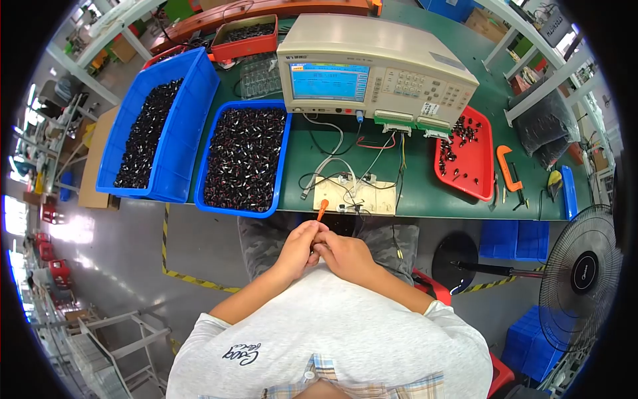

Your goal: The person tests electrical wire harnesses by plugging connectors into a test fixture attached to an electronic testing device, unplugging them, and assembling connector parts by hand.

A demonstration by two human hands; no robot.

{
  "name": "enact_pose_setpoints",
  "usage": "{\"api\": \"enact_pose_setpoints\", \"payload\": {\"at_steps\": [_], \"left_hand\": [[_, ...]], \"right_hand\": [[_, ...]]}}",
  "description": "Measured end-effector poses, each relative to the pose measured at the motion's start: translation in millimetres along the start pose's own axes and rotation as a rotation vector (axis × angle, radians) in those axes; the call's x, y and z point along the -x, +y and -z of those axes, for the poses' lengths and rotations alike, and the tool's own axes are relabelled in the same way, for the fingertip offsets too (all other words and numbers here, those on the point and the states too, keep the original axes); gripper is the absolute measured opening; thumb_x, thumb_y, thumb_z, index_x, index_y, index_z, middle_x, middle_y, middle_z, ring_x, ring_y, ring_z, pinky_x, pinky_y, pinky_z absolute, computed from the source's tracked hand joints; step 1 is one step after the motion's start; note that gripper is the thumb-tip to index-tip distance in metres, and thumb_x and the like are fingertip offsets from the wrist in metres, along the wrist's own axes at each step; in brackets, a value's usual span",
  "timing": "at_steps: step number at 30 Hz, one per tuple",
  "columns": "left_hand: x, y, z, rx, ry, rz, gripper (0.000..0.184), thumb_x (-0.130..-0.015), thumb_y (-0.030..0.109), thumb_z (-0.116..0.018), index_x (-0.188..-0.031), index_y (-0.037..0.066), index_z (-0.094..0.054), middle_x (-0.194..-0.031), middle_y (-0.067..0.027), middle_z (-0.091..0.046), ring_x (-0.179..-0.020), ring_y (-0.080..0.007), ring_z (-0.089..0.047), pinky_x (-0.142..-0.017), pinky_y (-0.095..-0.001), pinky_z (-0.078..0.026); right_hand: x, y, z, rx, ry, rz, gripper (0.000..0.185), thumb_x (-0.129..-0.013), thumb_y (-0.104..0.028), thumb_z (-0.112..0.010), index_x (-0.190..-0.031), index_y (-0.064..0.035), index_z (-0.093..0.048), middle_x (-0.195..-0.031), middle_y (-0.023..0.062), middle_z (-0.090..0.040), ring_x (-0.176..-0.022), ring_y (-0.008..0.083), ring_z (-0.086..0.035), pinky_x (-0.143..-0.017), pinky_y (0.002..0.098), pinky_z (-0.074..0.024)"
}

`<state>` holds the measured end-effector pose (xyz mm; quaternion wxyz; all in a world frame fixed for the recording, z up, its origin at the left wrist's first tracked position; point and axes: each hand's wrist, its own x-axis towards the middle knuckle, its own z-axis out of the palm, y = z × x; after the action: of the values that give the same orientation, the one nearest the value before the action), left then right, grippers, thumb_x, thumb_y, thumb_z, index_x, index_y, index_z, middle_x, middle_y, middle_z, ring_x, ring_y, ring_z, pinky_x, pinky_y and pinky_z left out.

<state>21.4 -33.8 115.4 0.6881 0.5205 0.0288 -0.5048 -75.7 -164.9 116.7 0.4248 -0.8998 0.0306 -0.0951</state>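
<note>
Close to my body, just off the table's front edge, my left hand [300,247] and my right hand [344,253] meet with their fingers closed. Whatever lies between the fingers is hidden. An orange handle [323,209] points up from beside my left fingertips toward a pale board [383,199]; I cannot tell whether the fingers touch it. On the board sit small metal fixtures with black and grey wires. Behind it stands a beige bench tester [379,70] with a lit blue screen, its green connectors wired down to the board.
Left of the board, a blue tray [287,159] and a deeper blue bin [199,100] hold many small black parts. To the right are a red tray [488,153] with scattered parts, an orange clamp [506,169] and a black fan [585,271]. A red bin [246,46] stands behind.
</note>
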Motion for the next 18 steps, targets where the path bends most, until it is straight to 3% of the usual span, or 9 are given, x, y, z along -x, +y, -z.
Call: {"api": "enact_pose_setpoints", "payload": {"at_steps": [4,13,18], "left_hand": [[13,-8,-5,0.078,0.007,0.057,0.029,-0.109,0.032,-0.040,-0.107,0.008,-0.057,-0.069,-0.0015,-0.053,-0.043,-0.0072,-0.035,-0.039,-0.0230,-0.027],[18,-31,-7,-0.062,0.014,-0.057,0.035,-0.110,0.039,-0.037,-0.109,0.009,-0.055,-0.069,-0.0020,-0.054,-0.042,-0.0081,-0.036,-0.039,-0.0242,-0.027],[24,-31,-18,-0.055,-0.012,-0.034,0.037,-0.110,0.041,-0.038,-0.105,0.009,-0.055,-0.069,-0.0017,-0.052,-0.041,-0.0085,-0.036,-0.038,-0.0250,-0.027]], "right_hand": [[4,-5,2,0.004,-0.026,0.014,0.015,-0.095,-0.020,-0.062,-0.105,-0.0082,-0.063,-0.080,0.0121,-0.070,-0.069,0.0323,-0.069,-0.059,0.0432,-0.0527],[22,-5,2,0.013,-0.196,-0.097,0.024,-0.094,-0.024,-0.063,-0.112,-0.0089,-0.063,-0.080,0.0132,-0.072,-0.072,0.0347,-0.070,-0.061,0.0451,-0.0527],[35,-10,7,-0.101,0.004,-0.131,0.023,-0.097,-0.023,-0.060,-0.114,-0.0083,-0.062,-0.079,0.0139,-0.071,-0.073,0.0339,-0.070,-0.063,0.0423,-0.0526]]}}
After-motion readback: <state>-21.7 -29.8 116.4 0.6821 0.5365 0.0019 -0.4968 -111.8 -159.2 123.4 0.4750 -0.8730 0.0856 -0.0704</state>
